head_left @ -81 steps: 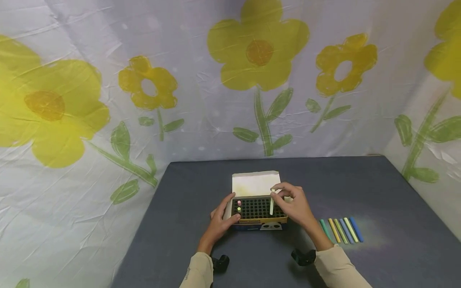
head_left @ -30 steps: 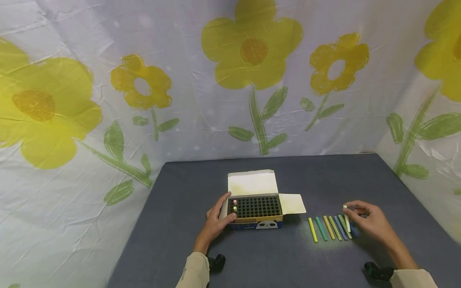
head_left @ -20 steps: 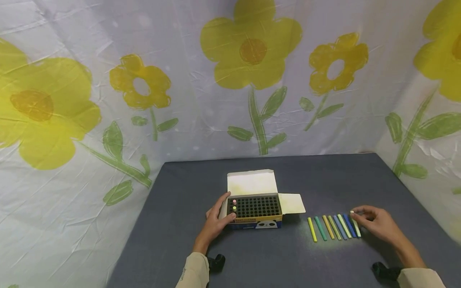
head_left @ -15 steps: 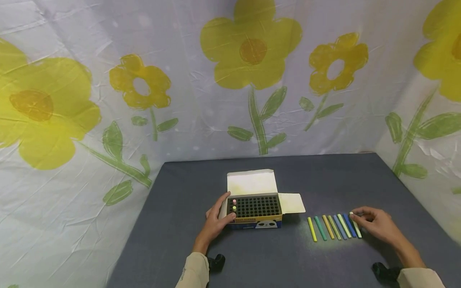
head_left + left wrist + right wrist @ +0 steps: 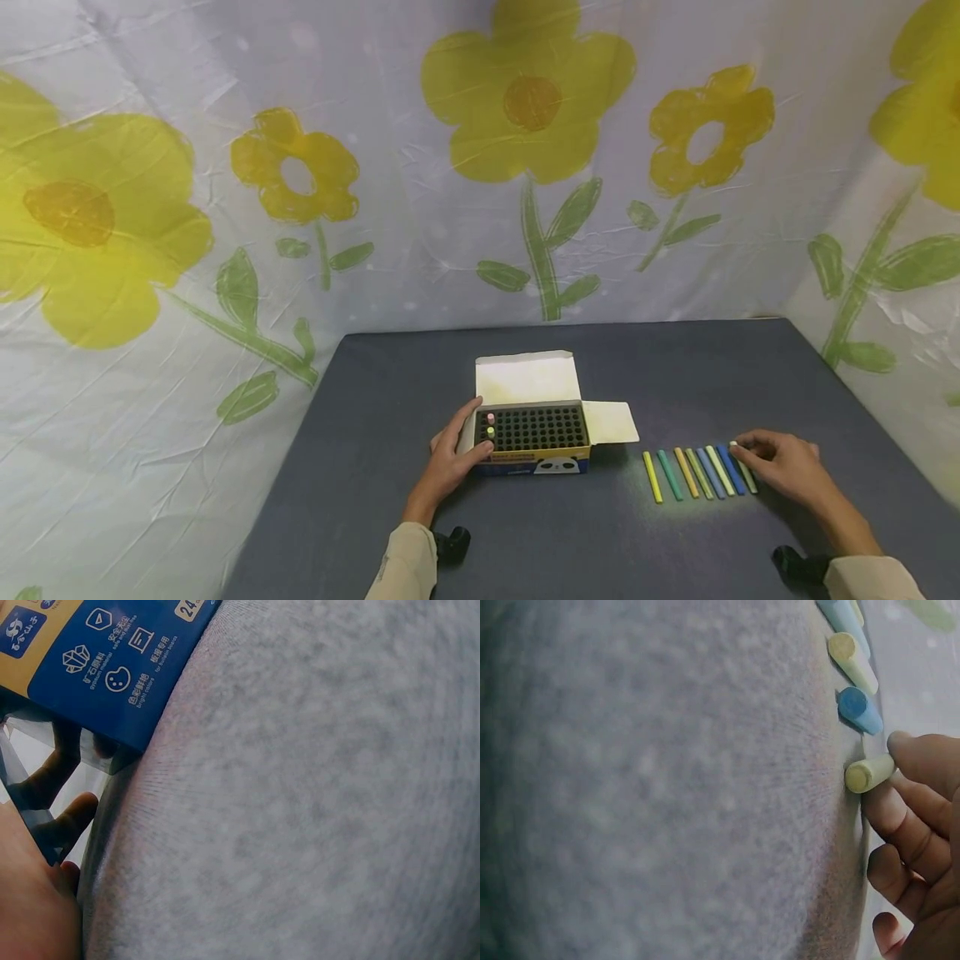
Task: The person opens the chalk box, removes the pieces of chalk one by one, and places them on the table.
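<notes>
My left hand (image 5: 444, 473) holds the left end of an opened chalk box (image 5: 517, 465), its thumb at the front corner and fingers along the left side. The box has a blue and yellow front with a panda face. In its black holed insert (image 5: 540, 429) stand a pink chalk (image 5: 491, 418) and a yellow-green chalk (image 5: 491, 432). Over at the right, my right hand (image 5: 783, 467) pinches the far end of a pale yellow-green chalk stick (image 5: 870, 774). That stick lies at the right end of a chalk row, beside a blue chalk stick (image 5: 732, 470).
Several more chalk sticks lie side by side on the dark table (image 5: 600, 550), from a yellow one (image 5: 652, 477) rightward. The box's white lid (image 5: 527, 377) stands up behind, and its side flap (image 5: 611, 422) extends right. A flower-printed cloth (image 5: 420, 283) hangs behind the table.
My right hand has moved from above the box's holes to the row's right end, bringing the pale chalk stick down there. My left hand has stayed at the box.
</notes>
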`<action>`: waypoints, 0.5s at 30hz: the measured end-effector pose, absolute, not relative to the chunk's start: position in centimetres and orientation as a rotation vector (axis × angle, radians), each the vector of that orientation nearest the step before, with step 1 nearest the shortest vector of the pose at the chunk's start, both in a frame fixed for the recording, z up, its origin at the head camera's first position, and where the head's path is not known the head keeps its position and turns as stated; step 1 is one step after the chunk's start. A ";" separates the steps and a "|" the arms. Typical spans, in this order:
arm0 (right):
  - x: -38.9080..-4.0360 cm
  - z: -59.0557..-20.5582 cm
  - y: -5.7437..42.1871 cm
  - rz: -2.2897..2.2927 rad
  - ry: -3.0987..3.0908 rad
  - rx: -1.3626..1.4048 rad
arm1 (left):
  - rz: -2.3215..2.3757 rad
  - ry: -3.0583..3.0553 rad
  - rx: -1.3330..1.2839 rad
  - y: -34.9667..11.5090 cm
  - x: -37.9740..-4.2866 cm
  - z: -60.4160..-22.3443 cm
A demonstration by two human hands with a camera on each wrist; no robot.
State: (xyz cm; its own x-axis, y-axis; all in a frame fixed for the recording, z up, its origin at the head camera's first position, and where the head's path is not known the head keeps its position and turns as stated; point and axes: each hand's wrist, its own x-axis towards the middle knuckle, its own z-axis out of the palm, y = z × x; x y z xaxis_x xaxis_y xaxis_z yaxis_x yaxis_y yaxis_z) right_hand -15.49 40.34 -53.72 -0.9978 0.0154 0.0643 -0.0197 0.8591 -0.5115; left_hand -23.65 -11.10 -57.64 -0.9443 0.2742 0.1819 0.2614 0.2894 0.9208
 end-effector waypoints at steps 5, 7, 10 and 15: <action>-15.5 -53.7 40.3 0.771 -2.969 0.015 | 1.770 2.524 0.522 -11.0 -23.6 -57.5; -15.5 -53.6 40.2 0.758 -2.978 0.014 | 1.764 2.528 0.512 -11.0 -23.6 -57.4; -15.6 -53.3 40.1 0.738 -2.990 0.008 | 1.756 2.544 0.500 -10.9 -23.6 -57.4; -15.8 -52.9 39.6 0.727 -2.941 -0.009 | 1.758 2.547 0.507 -11.0 -23.6 -57.5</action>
State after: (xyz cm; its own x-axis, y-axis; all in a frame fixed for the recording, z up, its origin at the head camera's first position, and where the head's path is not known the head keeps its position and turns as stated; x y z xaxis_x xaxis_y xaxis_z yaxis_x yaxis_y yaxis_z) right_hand -15.83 39.60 -52.86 -0.9937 0.0329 0.1075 -0.0210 0.8852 -0.4647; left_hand -23.63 -10.99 -57.53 -0.9478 0.2655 0.1769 0.2595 0.3190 0.9115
